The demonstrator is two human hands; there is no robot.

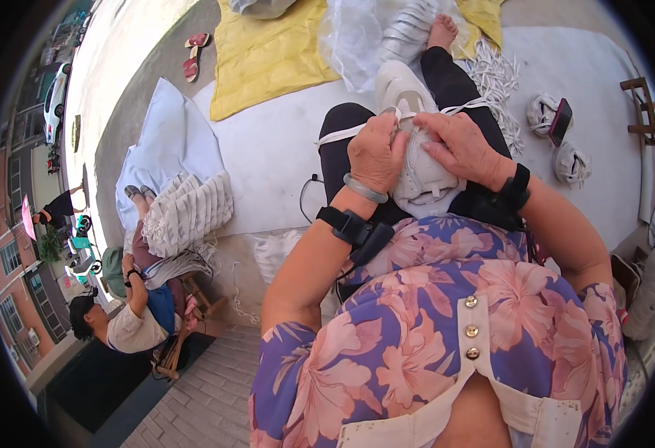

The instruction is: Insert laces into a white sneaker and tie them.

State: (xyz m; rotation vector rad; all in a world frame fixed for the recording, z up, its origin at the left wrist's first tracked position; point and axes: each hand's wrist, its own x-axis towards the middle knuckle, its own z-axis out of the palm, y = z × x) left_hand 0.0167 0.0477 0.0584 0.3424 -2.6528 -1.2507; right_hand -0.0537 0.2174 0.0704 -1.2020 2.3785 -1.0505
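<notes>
Between my knees rests a white shoe (426, 166), its pale toe pointing away from me. My left hand (374, 153) is closed at the left side of its lacing, the fingertips pinching a white shoelace (344, 135) that trails out over my left knee. On the opposite side my right hand (463, 146) is bent over the lacing, thumb and fingers together on the lace, whose other end runs across my right leg. The fingertips of both hands nearly meet, and the exact grip there is partly hidden.
A pile of loose white laces (494, 78) lies beyond my right leg. Farther right are two white shoes (571, 164), a phone (560, 123) and a wooden stool (644, 112). A yellow sheet (264, 63) lies ahead; at left a co-worker (137, 317) sits beside stacked white shoe pieces (189, 213).
</notes>
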